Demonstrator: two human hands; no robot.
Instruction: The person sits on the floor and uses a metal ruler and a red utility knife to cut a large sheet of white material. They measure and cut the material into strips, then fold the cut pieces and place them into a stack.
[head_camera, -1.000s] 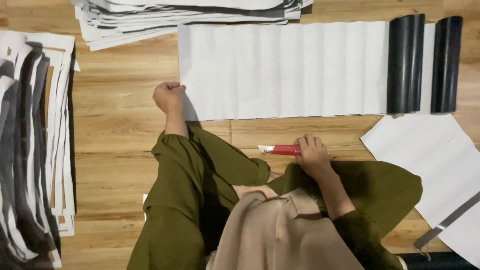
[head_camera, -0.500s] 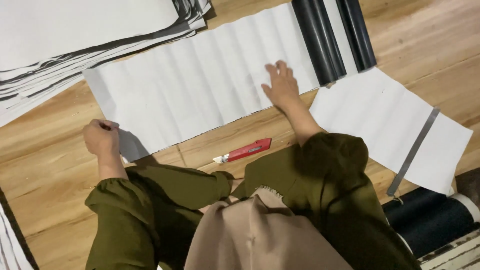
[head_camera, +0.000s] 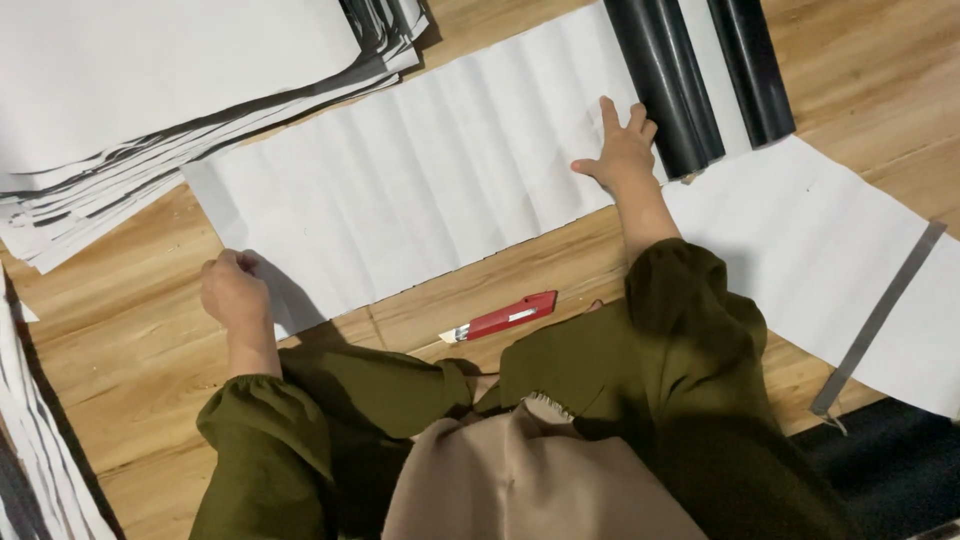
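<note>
White and faintly ribbed with fold lines, the sheet (head_camera: 420, 180) lies flat on the wooden floor (head_camera: 130, 350), its long axis running from about eight o'clock up toward two o'clock across the view. The left hand (head_camera: 235, 290) sits at the sheet's lower-left corner, at roughly eight o'clock from the sheet's middle, curled into a loose fist on that corner; whether it pinches the edge or only presses on it I cannot tell. The right hand (head_camera: 622, 152) rests at the opposite end, near three o'clock, fingers spread and palm down flat on the paper, holding nothing, just beside the end of a black roll (head_camera: 665, 85). A second black roll (head_camera: 752, 68) lies parallel a little farther toward two o'clock. The sheet thus spans the gap between both hands, each touching one end. Below it, at six o'clock and apart from either hand, a red utility knife (head_camera: 505, 318) lies on the floor, somewhat nearer the right arm. A thick stack of similar sheets (head_camera: 150, 90) with dark edges fills eleven o'clock, and another white sheet (head_camera: 800, 260) with a grey strip (head_camera: 880, 315) on it spreads toward four o'clock. The sleeves are olive cloth.
</note>
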